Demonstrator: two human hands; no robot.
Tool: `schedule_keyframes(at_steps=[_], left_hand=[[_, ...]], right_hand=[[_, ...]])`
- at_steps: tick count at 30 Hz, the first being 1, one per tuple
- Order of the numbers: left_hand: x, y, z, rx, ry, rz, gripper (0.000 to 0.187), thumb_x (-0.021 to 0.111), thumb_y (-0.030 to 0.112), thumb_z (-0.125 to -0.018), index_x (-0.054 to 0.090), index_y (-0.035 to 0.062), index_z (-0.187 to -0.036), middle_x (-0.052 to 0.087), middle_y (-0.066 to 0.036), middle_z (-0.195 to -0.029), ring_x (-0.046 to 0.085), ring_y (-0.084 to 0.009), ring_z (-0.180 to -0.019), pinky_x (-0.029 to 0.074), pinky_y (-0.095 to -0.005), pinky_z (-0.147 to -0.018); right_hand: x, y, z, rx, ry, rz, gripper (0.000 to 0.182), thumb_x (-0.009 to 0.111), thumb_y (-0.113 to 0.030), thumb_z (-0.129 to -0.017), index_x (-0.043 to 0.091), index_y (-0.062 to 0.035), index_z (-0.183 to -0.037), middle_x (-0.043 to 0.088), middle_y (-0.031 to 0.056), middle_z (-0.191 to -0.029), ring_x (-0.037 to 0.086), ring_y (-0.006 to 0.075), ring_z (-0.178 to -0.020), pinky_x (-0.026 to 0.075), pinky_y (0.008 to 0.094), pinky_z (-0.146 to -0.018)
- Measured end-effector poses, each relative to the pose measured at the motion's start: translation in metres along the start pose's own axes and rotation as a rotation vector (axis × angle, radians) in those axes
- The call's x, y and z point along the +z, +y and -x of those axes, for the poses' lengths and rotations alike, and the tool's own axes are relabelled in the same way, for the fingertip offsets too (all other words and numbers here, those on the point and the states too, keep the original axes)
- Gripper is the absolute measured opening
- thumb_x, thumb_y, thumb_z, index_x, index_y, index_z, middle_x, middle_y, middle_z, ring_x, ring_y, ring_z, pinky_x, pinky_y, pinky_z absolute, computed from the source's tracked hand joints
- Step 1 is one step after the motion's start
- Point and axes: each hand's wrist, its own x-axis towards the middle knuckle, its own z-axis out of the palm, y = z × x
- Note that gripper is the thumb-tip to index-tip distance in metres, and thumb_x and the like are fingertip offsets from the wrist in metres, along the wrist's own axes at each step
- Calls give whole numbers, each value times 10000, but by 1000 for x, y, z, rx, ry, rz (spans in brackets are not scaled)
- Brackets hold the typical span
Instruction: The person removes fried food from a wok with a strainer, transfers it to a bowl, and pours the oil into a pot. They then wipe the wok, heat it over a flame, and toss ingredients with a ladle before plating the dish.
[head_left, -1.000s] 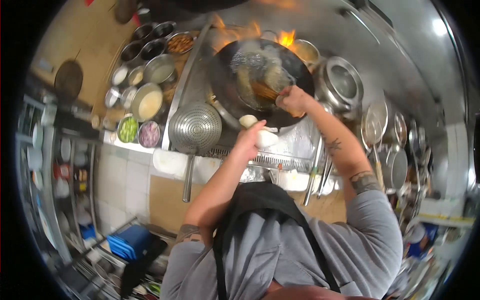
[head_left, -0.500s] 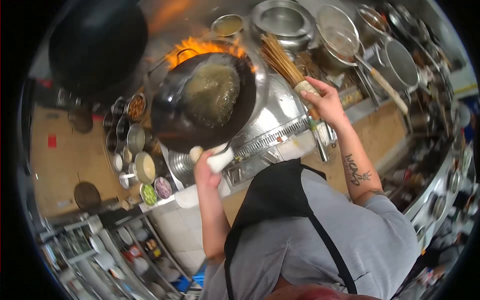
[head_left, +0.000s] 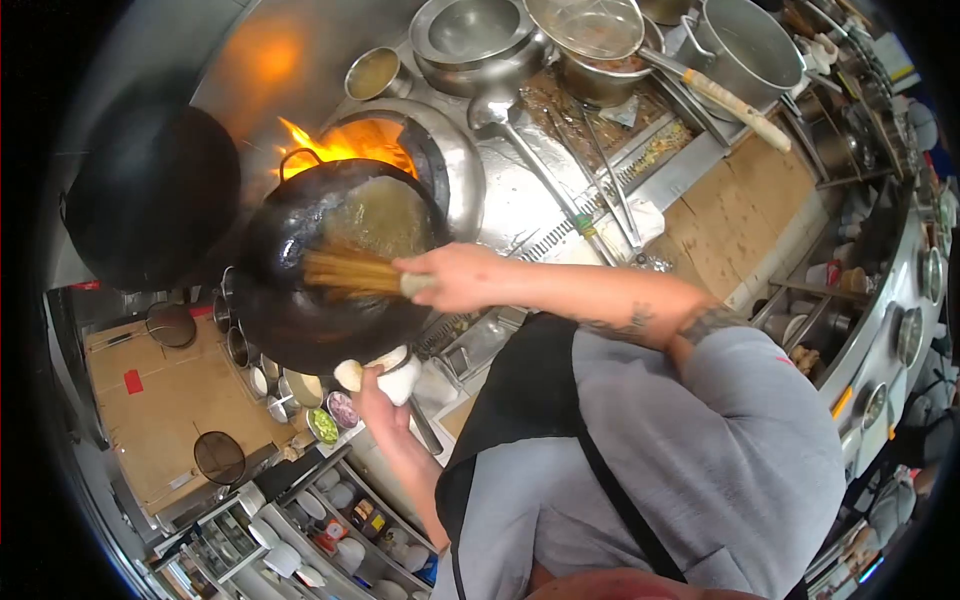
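My left hand [head_left: 376, 402] grips the near handle of a large black wok [head_left: 330, 325] through a white cloth [head_left: 400, 378]. The wok is tilted off the burner [head_left: 462, 170], with yellowish liquid [head_left: 385, 215] lying in its far part. Flames [head_left: 345, 148] rise behind its rim. In my right hand [head_left: 450, 277], closed round the bound end, is a bamboo whisk [head_left: 350, 272]. Its bristles, blurred by motion, are over the inside of the wok; whether they touch the metal is unclear.
A ladle [head_left: 540, 165] and thin metal rods lie right of the burner. A strainer [head_left: 590, 25] with a wooden handle rests on a pot. Another dark wok [head_left: 150, 200] stands at left. Small containers, including one of chopped greens [head_left: 322, 426], line the counter's left side.
My right hand has brought the whisk from the right side leftward over the wok. The wok, held by my left hand, has shifted off the burner toward the lower left. The camera view has turned.
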Motion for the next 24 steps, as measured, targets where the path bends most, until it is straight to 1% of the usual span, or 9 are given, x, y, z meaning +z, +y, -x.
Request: schedule_keyframes(at_steps=[3,8,11,15,18,21,22,23,24], left_hand=[[11,13,9,87,0,-68,306,601,42,-771,557,-53,-1059,625,-135,-933,658,-263,-779,564,-390,-649],[20,31,23,182,-28,-256,459,568,-19,-775,499,-57,-1228,602,-118,-1100,595,-218,-965,485,-337,-857],[24,36,28,304,-47,-353,463,573,-31,-775,500,-57,-1231,599,-106,-1115,573,-183,-962,452,-292,-869],[20,48,33,397,-57,-618,476,589,-3,-770,491,-67,-1231,610,-126,-1090,577,-182,-954,456,-300,-866],[21,52,33,530,-61,-782,490,598,5,-758,495,-56,-1233,624,-151,-1083,602,-232,-967,461,-338,-891],[26,56,37,505,-45,-673,450,595,23,-768,509,-52,-1202,623,-152,-1063,604,-240,-965,463,-335,-887],[21,52,34,458,-22,-684,434,591,24,-770,514,-52,-1190,624,-146,-1051,604,-235,-953,465,-331,-878],[19,53,31,436,-62,-585,391,580,19,-776,532,-52,-1157,624,-122,-1025,601,-206,-915,471,-322,-845],[3,40,12,287,-103,-351,358,578,16,-787,546,-55,-1136,622,-103,-1003,596,-178,-891,475,-309,-807]], right_hand=[[6,-21,-19,75,-178,37,547,581,-303,-839,546,-179,-1370,619,167,-1259,588,311,-1173,472,398,-983],[21,-2,-27,210,-260,-254,585,559,-300,-802,543,-193,-1377,614,190,-1255,584,293,-1186,457,356,-1003],[55,25,-39,104,-46,-336,559,609,-331,-841,541,-195,-1380,633,175,-1235,670,294,-1015,553,372,-841],[41,14,-35,266,-177,-972,480,641,-294,-928,537,-164,-1379,667,130,-1077,628,148,-583,541,287,-435],[19,-24,-18,277,-505,-1129,456,656,-287,-919,572,-148,-1344,645,157,-1195,671,186,-700,574,313,-562],[37,27,-32,19,-357,-642,412,671,-285,-894,626,-183,-1291,652,99,-1232,682,236,-905,563,341,-801],[32,77,-58,63,-302,-123,414,698,-303,-847,661,-221,-1251,690,50,-1173,645,229,-1059,488,344,-953],[-6,95,-64,198,-233,-45,390,697,-350,-825,689,-216,-1191,706,80,-1119,666,242,-1026,512,360,-908],[-46,109,-81,201,-7,423,377,638,-352,-816,731,-24,-977,709,183,-988,698,253,-879,553,362,-787]])
